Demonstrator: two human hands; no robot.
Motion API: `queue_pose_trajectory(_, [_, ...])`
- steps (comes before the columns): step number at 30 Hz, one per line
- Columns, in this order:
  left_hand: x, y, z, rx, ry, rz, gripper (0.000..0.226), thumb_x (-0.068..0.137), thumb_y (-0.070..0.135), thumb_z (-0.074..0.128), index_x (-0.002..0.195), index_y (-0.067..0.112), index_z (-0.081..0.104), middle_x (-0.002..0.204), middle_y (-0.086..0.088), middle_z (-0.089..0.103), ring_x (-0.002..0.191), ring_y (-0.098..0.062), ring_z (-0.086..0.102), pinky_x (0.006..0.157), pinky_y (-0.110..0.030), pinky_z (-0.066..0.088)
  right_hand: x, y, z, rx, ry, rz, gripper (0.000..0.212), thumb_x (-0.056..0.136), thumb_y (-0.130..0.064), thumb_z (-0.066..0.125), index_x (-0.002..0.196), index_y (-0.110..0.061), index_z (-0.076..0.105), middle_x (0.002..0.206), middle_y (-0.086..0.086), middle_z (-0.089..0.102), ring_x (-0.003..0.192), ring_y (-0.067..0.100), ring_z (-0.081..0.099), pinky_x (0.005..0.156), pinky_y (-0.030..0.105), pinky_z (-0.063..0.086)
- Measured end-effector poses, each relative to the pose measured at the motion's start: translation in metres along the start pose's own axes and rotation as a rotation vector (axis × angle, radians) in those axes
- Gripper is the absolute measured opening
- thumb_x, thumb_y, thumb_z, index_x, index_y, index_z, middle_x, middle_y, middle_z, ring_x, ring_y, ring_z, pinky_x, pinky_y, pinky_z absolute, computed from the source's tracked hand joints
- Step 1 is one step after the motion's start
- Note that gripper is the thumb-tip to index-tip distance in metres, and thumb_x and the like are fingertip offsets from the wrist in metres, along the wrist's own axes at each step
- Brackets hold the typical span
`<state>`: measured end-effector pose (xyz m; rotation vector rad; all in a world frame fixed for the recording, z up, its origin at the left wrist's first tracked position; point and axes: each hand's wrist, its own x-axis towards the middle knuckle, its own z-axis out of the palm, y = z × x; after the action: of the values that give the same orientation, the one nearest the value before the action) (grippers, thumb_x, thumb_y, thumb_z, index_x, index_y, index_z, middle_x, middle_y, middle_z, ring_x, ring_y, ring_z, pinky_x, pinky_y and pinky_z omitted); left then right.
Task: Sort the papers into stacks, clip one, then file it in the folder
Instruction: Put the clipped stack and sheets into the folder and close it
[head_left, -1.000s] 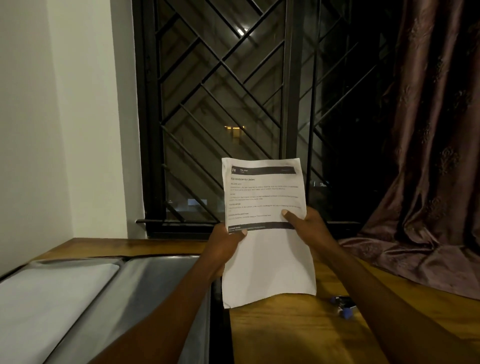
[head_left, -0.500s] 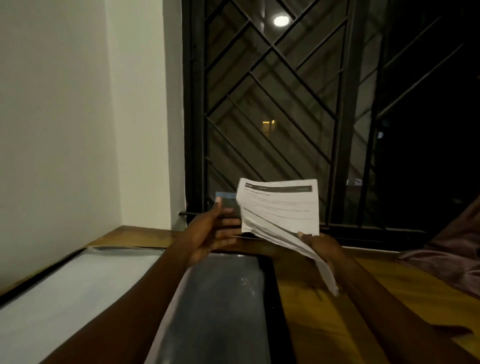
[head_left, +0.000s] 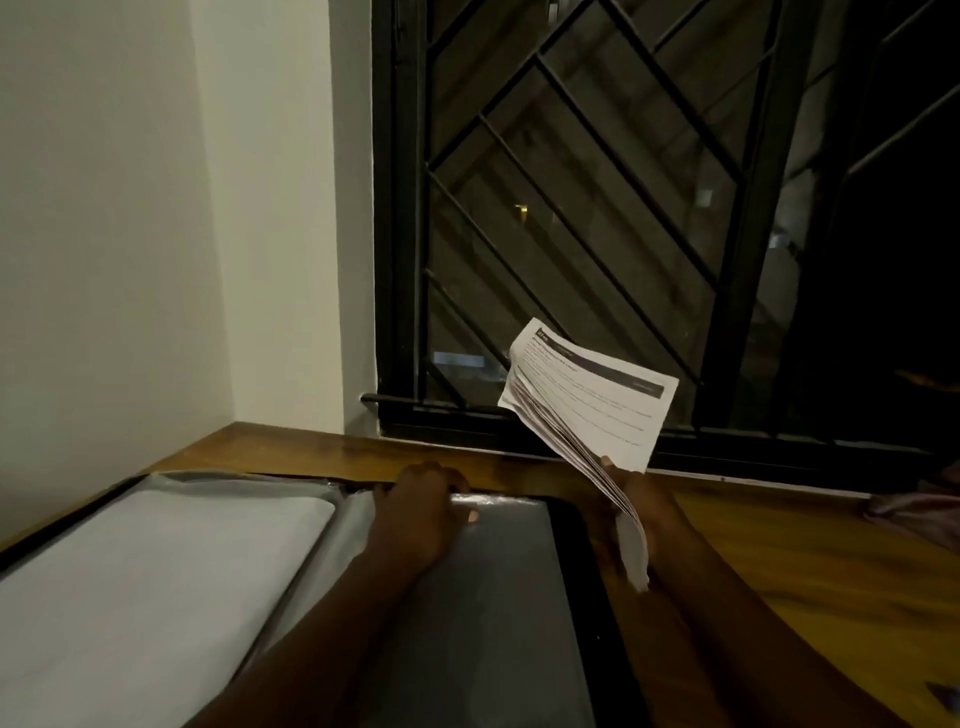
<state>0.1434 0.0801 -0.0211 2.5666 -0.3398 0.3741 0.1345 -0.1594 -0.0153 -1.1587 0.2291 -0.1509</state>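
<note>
My right hand (head_left: 641, 506) grips a stack of printed papers (head_left: 589, 402), held tilted above the wooden table with the top sheet's dark header band facing up and the lower edge drooping past my wrist. An open folder (head_left: 467, 623) lies flat on the table at the left, with a grey plastic pocket on its right half and a white sheet (head_left: 156, 582) in its left half. My left hand (head_left: 421, 506) rests on the far top edge of the right pocket, fingers curled over the edge. Whether it pinches the plastic is unclear.
The wooden table (head_left: 779, 561) runs to a white wall on the left and a window with a black metal grille (head_left: 571, 234) at the back. A bit of dark curtain fabric (head_left: 919, 514) lies at the far right edge.
My left hand has let go of the papers and dropped onto the folder's top edge. My right hand alone now holds the stack, tilted to the right. The view has swung left.
</note>
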Motion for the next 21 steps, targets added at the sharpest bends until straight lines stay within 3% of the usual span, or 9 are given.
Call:
queue_pose_trajectory(2, [0.002,-0.001,0.004,-0.035,0.046,-0.008,0.003,0.086,0.033,0.068,0.083,0.034,0.067,0.103,0.013,0.065,0.106,-0.012,0.056,0.106,-0.049,0.035,0.004,0.001,-0.004,0.013,0.002,0.018,0.039,0.09,-0.023,0.062,0.123,-0.002,0.056,0.102,0.016,0.066,0.084,0.026,0.062,0.076,0.038,0.052])
queue_pose_trajectory(3, [0.002,0.0,0.005,-0.049,0.06,-0.019,0.012,0.087,0.031,0.067,0.075,0.032,0.064,0.096,0.013,0.065,0.1,-0.01,0.057,0.105,-0.048,0.035,0.005,0.003,-0.006,0.029,0.008,0.022,0.046,0.085,-0.027,0.068,0.123,-0.005,0.057,0.11,0.019,0.066,0.088,0.03,0.063,0.084,0.043,0.052])
queue_pose_trajectory(6, [0.001,0.005,0.004,-0.029,0.107,0.0,0.019,0.09,0.027,0.062,0.072,0.031,0.06,0.092,0.011,0.065,0.097,-0.011,0.057,0.105,-0.045,0.032,0.002,0.003,-0.005,-0.055,0.002,-0.015,0.086,0.037,-0.054,0.085,0.106,-0.007,0.06,0.098,0.014,0.066,0.082,0.027,0.064,0.074,0.04,0.055])
queue_pose_trajectory(7, [0.001,0.005,0.005,-0.007,0.104,0.017,0.019,0.092,0.026,0.059,0.074,0.031,0.06,0.093,0.011,0.065,0.098,-0.011,0.056,0.105,-0.045,0.031,0.002,0.002,-0.005,-0.056,-0.003,-0.025,0.077,0.047,-0.051,0.083,0.106,-0.007,0.059,0.096,0.012,0.065,0.082,0.025,0.063,0.068,0.036,0.053])
queue_pose_trajectory(9, [-0.001,0.004,0.006,-0.005,0.097,0.069,0.021,0.095,0.022,0.053,0.077,0.031,0.061,0.094,0.012,0.065,0.097,-0.009,0.055,0.107,-0.044,0.03,0.006,0.004,-0.007,0.063,-0.002,-0.019,0.062,0.07,-0.033,0.079,0.12,-0.004,0.057,0.109,0.016,0.066,0.097,0.032,0.064,0.076,0.04,0.054])
queue_pose_trajectory(11, [-0.001,0.003,0.007,-0.015,0.095,0.097,0.021,0.096,0.023,0.052,0.085,0.034,0.066,0.102,0.013,0.066,0.103,-0.01,0.055,0.109,-0.045,0.029,0.007,0.008,-0.008,0.155,-0.006,-0.01,0.085,0.052,-0.032,0.09,0.126,-0.01,0.058,0.119,0.017,0.065,0.11,0.035,0.061,0.09,0.048,0.052])
queue_pose_trajectory(12, [0.0,0.003,0.007,-0.019,0.096,0.104,0.021,0.097,0.024,0.051,0.092,0.035,0.069,0.109,0.013,0.066,0.109,-0.011,0.054,0.109,-0.046,0.029,0.005,0.008,-0.008,0.169,-0.009,-0.021,0.08,0.055,-0.031,0.09,0.126,-0.011,0.058,0.121,0.017,0.064,0.112,0.036,0.06,0.093,0.05,0.05])
queue_pose_trajectory(15, [0.002,0.002,0.01,-0.031,0.06,0.128,0.021,0.096,0.028,0.05,0.102,0.035,0.069,0.115,0.011,0.065,0.115,-0.012,0.054,0.107,-0.047,0.032,0.006,0.01,-0.009,0.171,0.024,-0.004,0.037,0.091,-0.02,0.06,0.127,-0.01,0.057,0.124,0.017,0.062,0.112,0.036,0.06,0.096,0.052,0.048])
queue_pose_trajectory(21, [0.001,0.002,0.014,0.024,0.002,0.203,0.028,0.094,0.032,0.053,0.118,0.04,0.065,0.123,0.014,0.065,0.121,-0.012,0.053,0.105,-0.045,0.037,0.009,-0.016,0.015,0.146,0.067,-0.104,0.034,0.097,-0.017,0.051,0.129,-0.007,0.053,0.113,0.011,0.065,0.094,0.025,0.061,0.071,0.036,0.05])
